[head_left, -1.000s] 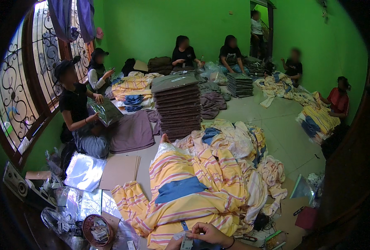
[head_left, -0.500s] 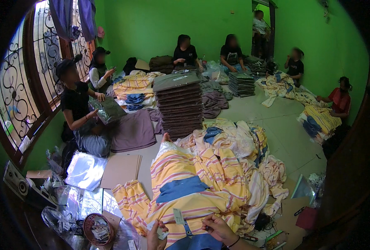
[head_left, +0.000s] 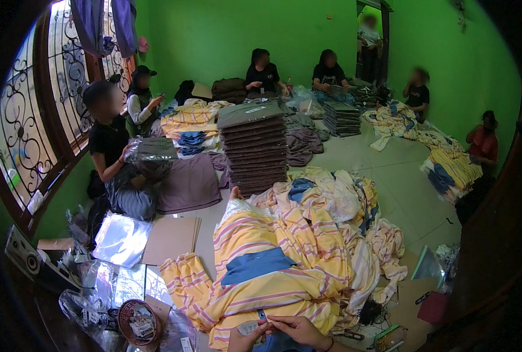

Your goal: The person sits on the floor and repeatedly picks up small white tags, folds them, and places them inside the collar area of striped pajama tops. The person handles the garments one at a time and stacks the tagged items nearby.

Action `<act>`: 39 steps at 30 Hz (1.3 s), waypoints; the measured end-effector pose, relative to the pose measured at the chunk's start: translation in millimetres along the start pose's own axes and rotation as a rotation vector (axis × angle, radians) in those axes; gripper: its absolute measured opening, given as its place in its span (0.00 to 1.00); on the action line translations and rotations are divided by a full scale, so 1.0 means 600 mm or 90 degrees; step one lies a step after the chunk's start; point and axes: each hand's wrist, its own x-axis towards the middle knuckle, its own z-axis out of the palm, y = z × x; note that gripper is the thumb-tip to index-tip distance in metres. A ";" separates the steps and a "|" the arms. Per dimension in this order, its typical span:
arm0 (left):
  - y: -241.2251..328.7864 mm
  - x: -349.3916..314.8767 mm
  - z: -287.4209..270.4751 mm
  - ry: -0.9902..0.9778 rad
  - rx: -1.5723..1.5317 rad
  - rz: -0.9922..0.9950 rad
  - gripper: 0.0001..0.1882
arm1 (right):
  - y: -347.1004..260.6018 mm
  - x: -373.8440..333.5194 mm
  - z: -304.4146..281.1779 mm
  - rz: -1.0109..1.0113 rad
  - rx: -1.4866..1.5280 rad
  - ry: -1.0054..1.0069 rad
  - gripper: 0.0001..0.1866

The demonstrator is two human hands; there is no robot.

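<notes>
At the lower edge my left hand (head_left: 246, 339) grips a pale hang tag (head_left: 248, 327) between thumb and fingers. My right hand (head_left: 301, 331) is closed in a pinch, its fingertips meeting those of the left; what they hold is too small to make out. Just above the fingertips shows a narrow blue tab (head_left: 262, 315) with a round fastener. It belongs to the yellow striped garment (head_left: 273, 298) spread over my lap, whose blue panel (head_left: 256, 266) lies farther up. Blue cloth also lies under my hands, partly hidden by them.
On the left are a basket of tags (head_left: 139, 322), clear plastic bags (head_left: 120, 239), cardboard sheets (head_left: 170, 240) and a speaker (head_left: 29, 261). A tall stack of folded brown garments (head_left: 254, 149) stands ahead. A co-worker (head_left: 111, 152) sits at the left with a bagged garment; others sit farther back.
My hands have come together, the right moving left to meet the left. The tag that stood above the blue tab is no longer upright there. The co-worker at left has turned the bagged garment.
</notes>
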 end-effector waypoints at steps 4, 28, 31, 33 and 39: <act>0.020 -0.012 0.008 0.003 0.045 0.049 0.09 | -0.015 -0.009 0.020 -0.067 -0.022 0.074 0.05; -0.027 -0.004 0.027 0.081 -0.056 0.108 0.09 | -0.021 -0.014 0.049 -0.153 -0.018 0.125 0.07; -0.018 -0.006 0.027 0.086 0.099 0.150 0.07 | -0.030 -0.010 0.054 -0.169 -0.073 0.141 0.07; -0.007 -0.010 0.029 0.092 0.177 0.204 0.06 | -0.039 -0.017 0.056 -0.157 -0.099 0.142 0.07; 0.027 -0.030 0.035 0.051 0.138 0.299 0.05 | -0.064 -0.041 0.063 -0.161 -0.086 0.121 0.06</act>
